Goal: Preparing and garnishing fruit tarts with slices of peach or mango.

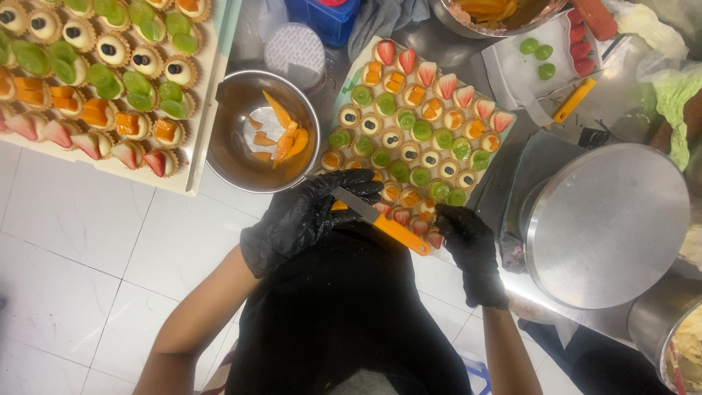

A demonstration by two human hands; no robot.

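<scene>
Against the near edge of the tart tray (504,135), my left hand (303,219) curls loosely beside a piece of mango (338,206), my right hand (472,252) grips the orange-handled knife (384,221) pointing toward the mango.

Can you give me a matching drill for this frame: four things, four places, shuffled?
Things:
1. knife with orange handle
2. steel bowl of orange fruit slices
3. round steel lid
4. second orange-handled knife

Places:
A. on the white board beside green grape halves
B. between the two tart trays
C. right of the near tart tray
D. in the left hand, over the near tray's edge

Pairs: 1-D, 2-B, 3-C, 4-A
</scene>
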